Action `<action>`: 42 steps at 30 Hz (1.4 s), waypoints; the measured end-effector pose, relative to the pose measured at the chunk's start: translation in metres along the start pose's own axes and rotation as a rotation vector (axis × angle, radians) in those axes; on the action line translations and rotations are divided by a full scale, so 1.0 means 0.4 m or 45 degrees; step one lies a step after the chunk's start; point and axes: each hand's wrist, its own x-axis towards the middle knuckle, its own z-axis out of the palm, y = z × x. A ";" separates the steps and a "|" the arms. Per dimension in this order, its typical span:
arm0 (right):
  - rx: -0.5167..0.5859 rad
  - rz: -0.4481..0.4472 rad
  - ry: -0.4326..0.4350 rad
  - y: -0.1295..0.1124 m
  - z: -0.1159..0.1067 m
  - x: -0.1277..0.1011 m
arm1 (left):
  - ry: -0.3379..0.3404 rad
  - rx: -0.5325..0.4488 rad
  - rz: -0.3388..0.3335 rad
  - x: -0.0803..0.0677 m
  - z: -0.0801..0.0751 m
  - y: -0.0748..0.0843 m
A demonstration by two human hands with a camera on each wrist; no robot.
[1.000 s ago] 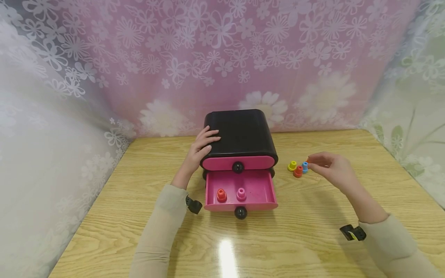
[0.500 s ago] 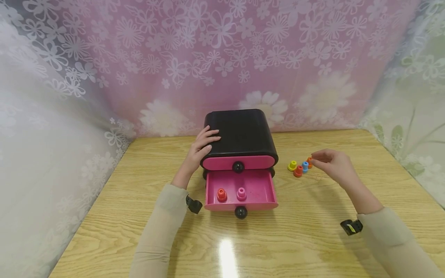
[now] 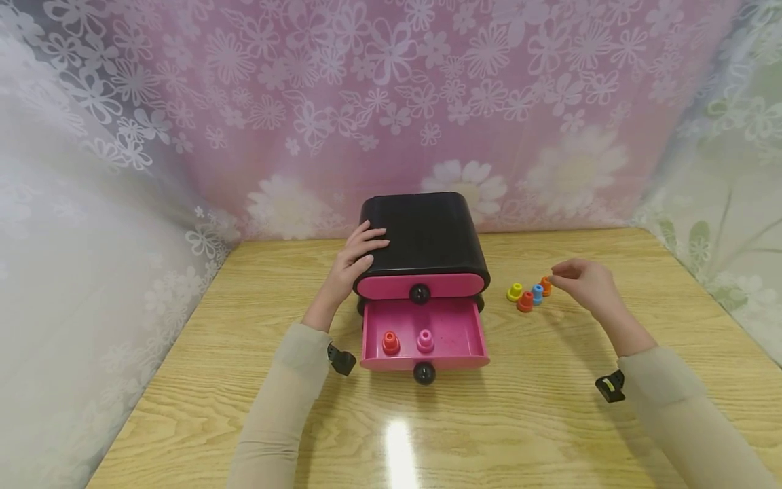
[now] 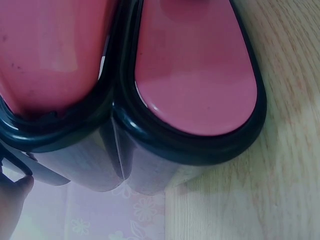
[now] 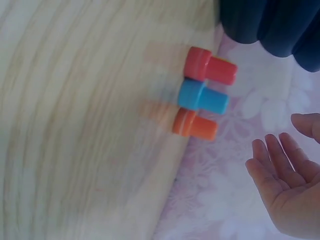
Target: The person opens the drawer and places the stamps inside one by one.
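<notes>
A black cabinet (image 3: 424,234) with two pink drawers stands mid-table. Its lower drawer (image 3: 452,329) is pulled out and holds a red peg (image 3: 390,343) and a pink peg (image 3: 425,340). My left hand (image 3: 362,255) rests flat on the cabinet's top left edge; in the left wrist view only a fingertip (image 4: 12,200) shows beside the drawer fronts (image 4: 195,80). Right of the cabinet stand a yellow peg (image 3: 514,292), a red peg (image 3: 525,301), a blue peg (image 3: 537,293) and an orange peg (image 3: 546,285). My right hand (image 3: 559,272) hovers just right of the orange peg (image 5: 195,125), its fingers (image 5: 272,160) relaxed and empty.
The wooden table (image 3: 550,421) is bordered by floral curtains at the back and both sides. The upper drawer (image 3: 391,286) is closed, with a black knob (image 3: 419,293). Bare tabletop lies in front of the open drawer and around the pegs.
My right hand has drawn back to the right, off the orange peg, which now stands in full view beside the blue one. The left hand has not moved.
</notes>
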 end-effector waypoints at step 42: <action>-0.194 0.062 -0.173 0.093 0.038 0.104 | -0.006 0.004 -0.016 0.009 0.003 0.046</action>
